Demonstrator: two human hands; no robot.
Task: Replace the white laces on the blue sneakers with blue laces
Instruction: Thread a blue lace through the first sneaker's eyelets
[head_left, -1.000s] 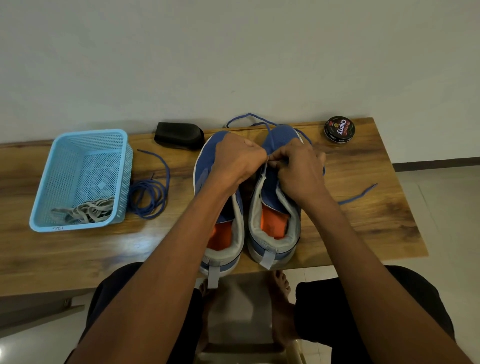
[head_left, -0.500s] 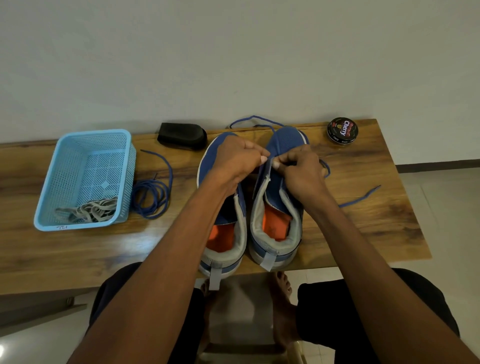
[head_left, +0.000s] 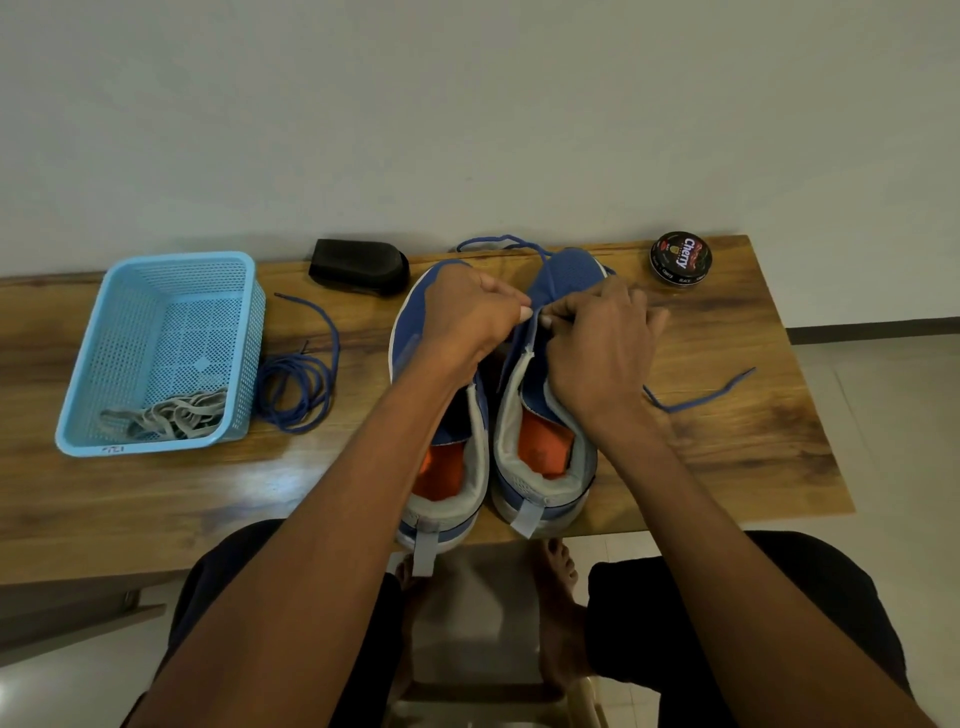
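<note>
Pale-blue plastic basket (head_left: 156, 291) sits at the table's (head_left: 156, 499) left, white laces (head_left: 171, 418) heaped in its near corner; a scribble on its front rim is unreadable. Just right of it lies a coiled blue lace (head_left: 298, 387), then a black object (head_left: 358, 266) I cannot identify. Two blue sneakers (head_left: 571, 273) stand mid-table, heels hanging over the near edge. The left hand (head_left: 467, 319) and right hand (head_left: 597, 343), fingers curled, meet over the right shoe, pinching a second blue lace (head_left: 698, 397); the pinch itself is hidden. Far right, a black tin (head_left: 680, 258) reads "Cherry".
</note>
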